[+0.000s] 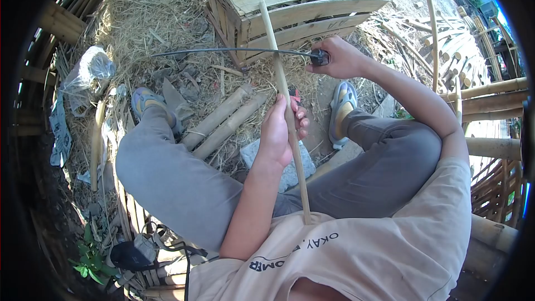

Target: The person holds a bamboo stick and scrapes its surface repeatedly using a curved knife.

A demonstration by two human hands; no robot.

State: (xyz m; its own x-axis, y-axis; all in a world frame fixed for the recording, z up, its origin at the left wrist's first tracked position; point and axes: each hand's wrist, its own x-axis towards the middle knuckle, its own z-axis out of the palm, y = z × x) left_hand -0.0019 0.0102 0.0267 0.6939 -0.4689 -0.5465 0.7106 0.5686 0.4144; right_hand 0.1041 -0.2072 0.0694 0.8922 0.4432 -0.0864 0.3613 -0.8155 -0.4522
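My left hand (282, 131) is closed around the middle of a long, pale bamboo stick (297, 164). The stick slants upward and away from me, its near end against my shirt. In my right hand (343, 58) is the dark handle of a long knife (223, 50), gripped in a fist. The thin blade, seen nearly edge-on, points left and crosses the stick above my left hand. Whether blade and stick touch at the crossing I cannot tell. Part of the left-hand fingers is hidden behind the stick.
A slatted wooden crate (312, 5) stands ahead. Two bamboo poles (228, 122) and a pale stone block (292, 173) lie between my legs. A plastic bag (92, 75) is at left, a black bag (134, 253) lower left, cut bamboo pieces (457, 64) at right.
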